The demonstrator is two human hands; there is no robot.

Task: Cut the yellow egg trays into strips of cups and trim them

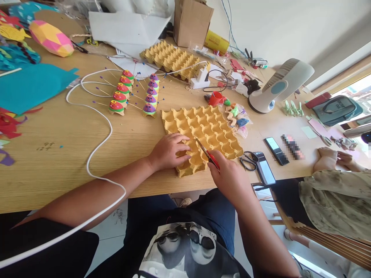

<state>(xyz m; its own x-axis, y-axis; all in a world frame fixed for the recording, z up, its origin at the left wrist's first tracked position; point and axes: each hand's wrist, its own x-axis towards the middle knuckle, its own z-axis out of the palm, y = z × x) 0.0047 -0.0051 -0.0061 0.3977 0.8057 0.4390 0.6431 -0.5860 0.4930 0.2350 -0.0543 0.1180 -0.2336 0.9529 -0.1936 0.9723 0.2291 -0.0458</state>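
A yellow pulp egg tray (199,127) lies on the table in front of me, its cups facing up. My left hand (171,151) rests on the tray's left side with its fingers spread over the cups. In my right hand (230,175) is a utility knife (213,159) with a red and black handle, fingers wrapped round it. Its blade points away from me and touches or hovers over the tray's middle; which, I cannot tell. Behind the tray stand two rows of painted egg-cup caterpillars, one red and green (121,89), one purple and yellow (151,95), with sticks poking out.
Black-handled scissors (249,161) and a phone (265,170) lie right of the tray. A second egg tray (171,58) sits farther back by a power strip (199,80). A white cable (108,131) loops across the left. A fan (278,87) and another person's hands (333,158) are at right.
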